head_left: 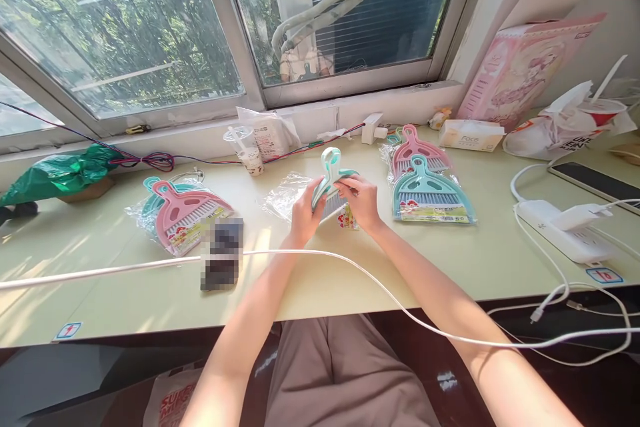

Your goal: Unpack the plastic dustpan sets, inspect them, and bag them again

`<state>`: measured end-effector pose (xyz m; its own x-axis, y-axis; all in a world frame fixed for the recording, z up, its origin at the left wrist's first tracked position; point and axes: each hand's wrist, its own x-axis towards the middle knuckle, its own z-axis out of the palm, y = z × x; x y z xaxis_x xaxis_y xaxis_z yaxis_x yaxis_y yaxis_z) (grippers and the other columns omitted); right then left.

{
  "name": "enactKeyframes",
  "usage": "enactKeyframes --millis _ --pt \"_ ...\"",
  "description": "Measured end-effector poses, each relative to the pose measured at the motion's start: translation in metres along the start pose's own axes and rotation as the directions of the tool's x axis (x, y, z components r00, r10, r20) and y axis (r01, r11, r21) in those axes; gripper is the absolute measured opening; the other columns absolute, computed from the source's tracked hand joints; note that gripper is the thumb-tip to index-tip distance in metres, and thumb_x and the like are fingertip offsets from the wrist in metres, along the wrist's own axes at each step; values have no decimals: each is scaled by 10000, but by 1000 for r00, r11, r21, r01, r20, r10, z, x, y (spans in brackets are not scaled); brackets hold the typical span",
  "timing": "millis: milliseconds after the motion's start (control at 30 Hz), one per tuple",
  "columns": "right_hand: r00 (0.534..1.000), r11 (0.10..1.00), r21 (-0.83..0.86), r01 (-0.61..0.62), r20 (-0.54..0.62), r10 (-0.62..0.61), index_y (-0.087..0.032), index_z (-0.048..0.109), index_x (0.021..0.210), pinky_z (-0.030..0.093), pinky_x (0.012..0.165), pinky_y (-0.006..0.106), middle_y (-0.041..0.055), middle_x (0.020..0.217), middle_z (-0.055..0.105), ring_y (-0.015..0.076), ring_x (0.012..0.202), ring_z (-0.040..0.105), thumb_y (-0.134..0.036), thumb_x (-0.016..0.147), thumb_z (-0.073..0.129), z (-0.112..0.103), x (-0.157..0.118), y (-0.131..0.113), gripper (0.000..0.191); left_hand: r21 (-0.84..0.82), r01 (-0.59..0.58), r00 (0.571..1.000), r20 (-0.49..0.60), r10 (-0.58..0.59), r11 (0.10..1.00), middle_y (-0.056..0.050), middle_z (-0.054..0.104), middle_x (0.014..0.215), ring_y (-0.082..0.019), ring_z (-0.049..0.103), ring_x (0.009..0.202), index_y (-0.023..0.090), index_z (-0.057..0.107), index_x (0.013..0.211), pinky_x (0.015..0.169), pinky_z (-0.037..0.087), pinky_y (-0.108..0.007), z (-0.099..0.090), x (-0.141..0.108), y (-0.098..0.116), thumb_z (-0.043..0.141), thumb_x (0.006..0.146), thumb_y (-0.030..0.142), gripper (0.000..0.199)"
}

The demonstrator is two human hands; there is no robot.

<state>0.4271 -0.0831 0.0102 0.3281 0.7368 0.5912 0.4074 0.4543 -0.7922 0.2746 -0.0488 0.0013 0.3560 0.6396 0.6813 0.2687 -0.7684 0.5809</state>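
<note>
Between my two hands a mint-green dustpan and brush set (pixel 331 167) stands upright above the table, its looped handle on top and pale bristles below. My left hand (pixel 306 212) is closed around its left edge. My right hand (pixel 361 199) has its fingers bent against the right side, gripping it. A printed label card (pixel 349 218) shows beneath the right hand; whether it is attached cannot be made out. Crumpled clear plastic wrapping (pixel 287 195) lies just left of my left hand.
Bagged dustpan sets in pink (pixel 183 210) and mint (pixel 431 193) lie left and right. A phone (pixel 223 255) sits left of my arm. A white cable (pixel 345 257) crosses in front of my forearms. Behind stands a drink cup (pixel 249 153); a power strip (pixel 563 230) lies right.
</note>
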Motion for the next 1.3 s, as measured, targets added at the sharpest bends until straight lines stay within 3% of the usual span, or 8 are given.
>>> enactKeyframes --millis 100,167,267,367,533,800,1033,1300 --pt "1000 999 -36 26 -4 -26 -222 698 775 561 642 337 28 769 640 154 603 606 -406 880 575 -3 -2 2 245 9 -2 1000 -17 2 1000 -74 657 1208 -196 653 979 260 500 1344 843 493 -314 -1 0 -5 446 963 376 402" --pt "994 996 -85 36 -96 -44 -221 669 801 560 661 349 32 794 633 163 639 611 -434 862 606 -6 1 3 231 -1 -8 1000 -24 8 1000 -76 647 1230 -202 646 1022 261 485 1357 861 492 -318 -2 0 -7 442 968 370 406" --pt "967 980 -192 57 -235 -102 -222 637 976 550 796 406 80 1007 632 219 883 631 -468 803 679 -16 10 3 303 -19 -28 999 -27 27 999 -81 639 1246 -216 636 1068 270 484 1362 876 494 -334 -2 0 -8 443 969 372 408" --pt "987 973 -206 102 -102 -125 -250 625 1117 495 945 467 86 1162 625 259 1097 593 -473 813 665 -21 19 3 379 -48 -49 999 -6 49 998 -87 648 1226 -222 643 1057 273 491 1361 874 502 -346 2 -1 -4 467 960 381 416" --pt "996 999 -47 -15 90 20 -250 731 893 555 851 451 37 913 724 259 941 677 -514 818 634 -20 21 5 292 -84 -39 998 -53 35 996 -97 660 1210 -218 655 1047 262 507 1354 874 515 -346 10 -7 3 470 961 389 415" --pt "985 977 132 -167 -16 171 -211 762 843 601 686 364 51 894 742 232 832 699 -544 675 749 -14 13 -1 373 -114 -24 997 -82 15 993 -99 660 1230 -244 625 1141 243 593 1278 958 500 -392 10 -7 7 469 956 419 387" --pt "965 965 127 -229 -103 242 -193 774 802 586 715 373 53 823 755 231 748 708 -527 657 766 -10 9 -5 364 -156 59 988 -133 -80 986 -110 704 1106 -251 675 1000 208 675 1168 895 519 -408 12 -8 12 563 900 455 381" --pt "960 968 102 -230 -141 243 -184 769 820 561 689 356 67 826 752 235 759 704 -529 669 750 -10 9 -2 377 -148 57 991 -111 -74 987 -92 705 1100 -228 666 987 211 679 1159 875 512 -373 11 -6 17 570 906 407 338"
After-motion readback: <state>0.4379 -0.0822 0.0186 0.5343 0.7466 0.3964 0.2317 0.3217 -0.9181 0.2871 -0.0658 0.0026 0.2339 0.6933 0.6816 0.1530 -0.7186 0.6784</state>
